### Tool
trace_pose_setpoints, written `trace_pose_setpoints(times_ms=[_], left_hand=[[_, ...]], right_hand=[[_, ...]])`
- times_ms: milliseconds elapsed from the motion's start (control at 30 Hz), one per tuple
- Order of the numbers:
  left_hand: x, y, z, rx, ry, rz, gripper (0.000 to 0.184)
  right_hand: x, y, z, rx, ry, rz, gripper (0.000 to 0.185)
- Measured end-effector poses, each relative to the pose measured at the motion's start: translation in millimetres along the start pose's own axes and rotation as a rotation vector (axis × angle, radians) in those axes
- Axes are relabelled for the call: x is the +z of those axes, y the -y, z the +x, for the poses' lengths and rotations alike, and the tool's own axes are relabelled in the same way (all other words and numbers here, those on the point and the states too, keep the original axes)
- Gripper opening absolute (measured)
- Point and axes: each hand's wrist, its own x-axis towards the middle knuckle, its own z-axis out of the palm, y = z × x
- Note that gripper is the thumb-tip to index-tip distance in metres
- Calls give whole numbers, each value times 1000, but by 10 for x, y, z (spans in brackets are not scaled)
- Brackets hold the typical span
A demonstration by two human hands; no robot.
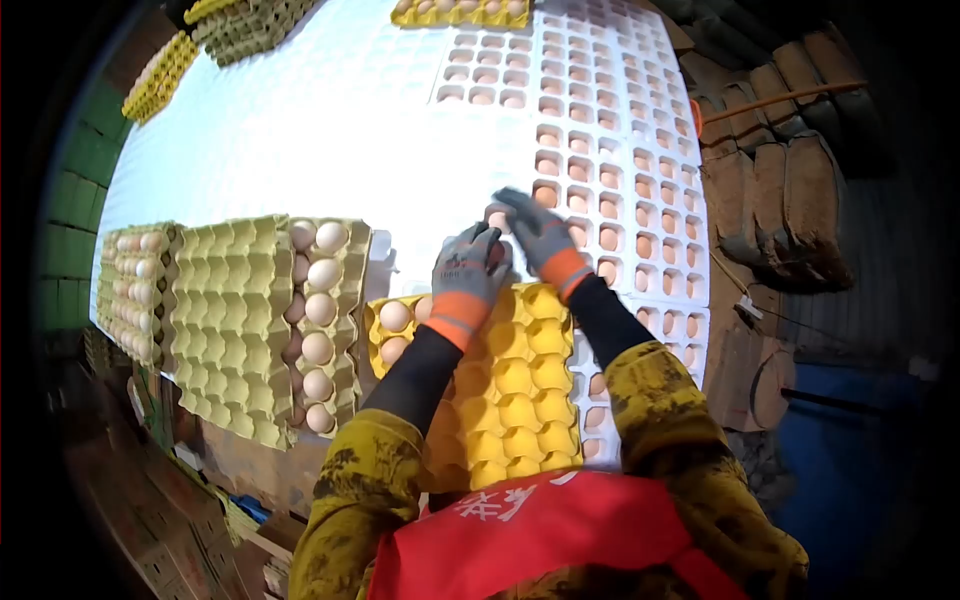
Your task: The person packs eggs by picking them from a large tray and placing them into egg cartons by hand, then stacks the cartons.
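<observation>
My left hand (468,266), in a grey and orange glove, is closed around an egg just beyond the yellow tray (530,375). Beside it on the right, my right hand (537,228) has its fingers bent toward a pale egg (497,217) between the two hands; the fingertips are blurred. The yellow tray, close to my body, has eggs at its left and bare cups at its right. White foam trays (592,215) with eggs in square cells lie beyond and to the right of my hands.
Green-grey egg trays (232,325) stand at the left, with eggs (318,348) beside their bare cups. More yellow trays (160,78) are at the far left, another (460,12) at the far edge. Brown sacks (790,190) are piled beyond the right edge.
</observation>
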Motion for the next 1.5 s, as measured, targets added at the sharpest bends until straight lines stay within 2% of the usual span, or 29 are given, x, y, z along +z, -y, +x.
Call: trace_pose_setpoints(times_ms=[33,100,167,200,233,300,367,500,533,633,667,700,800,833,867,900,933,967,1000,1033,1067,1100,1167,1233,1300,1333,1400,1467,1500], left_hand=[[37,80,-23,-7,40,88,40],[-264,-79,-105,-14,-38,-43,40],[-629,-267,-308,2,-147,-247,39],[-894,-380,-447,-52,-138,-246,39],[-1109,-439,-620,-98,-129,-243,39],[-1324,-402,-1005,-140,-201,-186,45],[-1494,-357,-1404,-161,-109,-61,49],[-1703,-430,-1923,-151,74,152,53],[-1727,-447,-1958,-198,155,183,55],[-1706,-385,-2066,-114,393,267,54],[-1628,-298,-2105,-96,418,340,47],[-1613,-265,-2093,-78,410,334,44],[-1571,-182,-2051,9,401,326,36],[-1595,-188,-2074,-17,329,225,36],[-1625,-198,-2091,-38,254,127,35],[-1659,-203,-2098,-52,178,33,35],[-1640,-217,-2228,-303,90,-206,37],[-1610,-218,-2331,-638,-22,-649,39],[-1657,-234,-2321,-759,-138,-1043,42],[-1716,-254,-2271,-866,-263,-1439,45],[-1770,-281,-2210,-838,-211,-1450,45],[-1762,-293,-2130,-760,-129,-1092,45],[-1637,-360,-1929,-575,28,-391,46],[-1562,-419,-1746,-77,71,320,50],[-1381,-191,-1709,-98,377,588,49],[-1374,-155,-1716,-109,395,569,48],[-1407,-124,-1669,-116,429,540,46],[-1529,-228,-1663,-178,144,211,46],[-1571,-270,-1689,-207,5,44,46]], right_hand=[[-152,220,-51,147,-43,213,37],[-397,493,-184,161,-192,273,32],[-529,818,-418,149,-175,1,31],[-531,951,-551,138,-55,-137,31],[-443,1093,-692,206,58,54,30],[-258,1409,-817,166,258,32,31],[-34,1530,-848,-12,336,-195,35],[410,1458,-690,-198,201,-423,43],[481,1421,-654,-191,270,-532,44],[617,1290,-567,-130,380,-463,42],[599,1233,-562,-120,292,-250,37],[470,1422,-602,237,274,148,34],[156,1332,-696,459,152,930,37],[85,1363,-767,552,132,1174,40],[38,1399,-810,546,193,1097,36],[51,1417,-827,545,333,859,37],[118,1440,-832,311,366,441,42],[240,1477,-868,83,377,27,47],[320,1614,-857,71,413,-237,50],[445,1642,-884,-93,336,-496,41],[575,1578,-881,-121,368,-591,45],[655,1515,-856,-150,398,-686,49],[495,1605,-786,-66,422,-440,46],[303,1455,-820,-3,361,-85,43],[41,1372,-864,595,403,849,37],[-76,1532,-857,578,394,849,34],[88,1384,-919,81,410,451,36],[161,1694,-955,-42,529,-24,38],[224,1870,-969,-5,662,-327,39]])
